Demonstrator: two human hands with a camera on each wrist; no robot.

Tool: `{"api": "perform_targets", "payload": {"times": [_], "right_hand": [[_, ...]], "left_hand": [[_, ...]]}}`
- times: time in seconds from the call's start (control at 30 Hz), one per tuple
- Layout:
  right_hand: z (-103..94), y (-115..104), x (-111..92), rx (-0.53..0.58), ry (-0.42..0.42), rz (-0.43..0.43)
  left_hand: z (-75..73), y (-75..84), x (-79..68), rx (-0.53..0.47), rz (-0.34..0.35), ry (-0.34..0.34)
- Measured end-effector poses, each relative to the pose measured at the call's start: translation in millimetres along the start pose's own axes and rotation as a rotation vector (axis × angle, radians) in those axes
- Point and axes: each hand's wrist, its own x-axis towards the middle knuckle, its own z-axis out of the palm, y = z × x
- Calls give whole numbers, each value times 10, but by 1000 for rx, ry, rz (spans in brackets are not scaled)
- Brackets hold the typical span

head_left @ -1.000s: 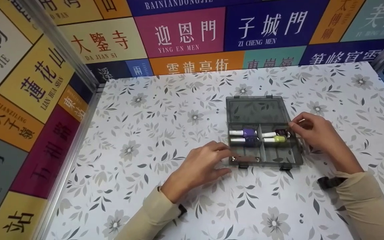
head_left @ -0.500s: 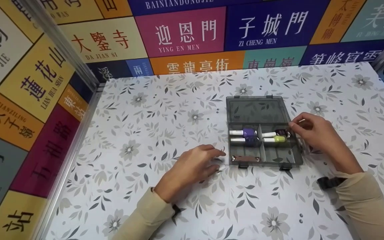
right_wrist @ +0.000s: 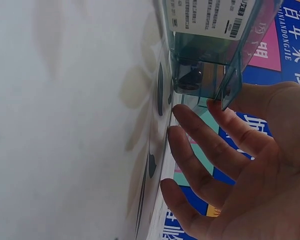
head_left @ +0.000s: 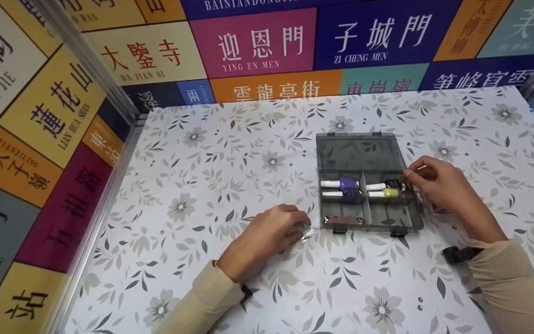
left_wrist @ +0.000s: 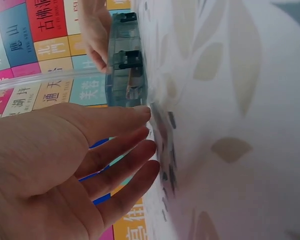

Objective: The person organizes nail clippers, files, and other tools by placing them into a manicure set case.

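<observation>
A smoky clear compartment box (head_left: 359,150) lies open on the table. Its upper left compartment holds a purple nail polish bottle (head_left: 348,183) and a dark blue one (head_left: 351,194). Opposite are a dark red nail polish bottle (head_left: 393,185) and a yellow-green one (head_left: 391,192). A nail clipper (head_left: 344,220) lies in the lower left compartment. My left hand (head_left: 269,234) is left of the box, its fingertips around a small shiny clear thing (head_left: 308,234) of unclear kind. With thumb and index finger, my right hand (head_left: 441,183) pinches the box's right edge near the hinge.
A white table (head_left: 230,157) with a flower and leaf print lies under everything. Coloured panels with writing (head_left: 257,46) stand behind it and at both sides. In the right wrist view, a white printed label (right_wrist: 210,17) shows on the box.
My left hand has drawn back left from the nail clipper's compartment, and its fingers have then come in around the clear thing. The right hand keeps its place at the box.
</observation>
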Motion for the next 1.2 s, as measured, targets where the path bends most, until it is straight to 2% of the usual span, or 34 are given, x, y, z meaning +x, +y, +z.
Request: {"api": "perform_targets", "payload": {"times": [0.4, 0.67, 0.93, 1.2], "right_hand": [[11, 11, -4, 3, 15, -17], [16, 13, 3, 2, 19, -20], [13, 13, -3, 15, 3, -5], [6, 22, -7, 29, -4, 3]], "left_hand": [[28, -32, 1, -10, 58, 3], [10, -42, 5, -16, 70, -28], [23, -43, 21, -70, 25, -4], [49, -38, 39, -59, 64, 33]]}}
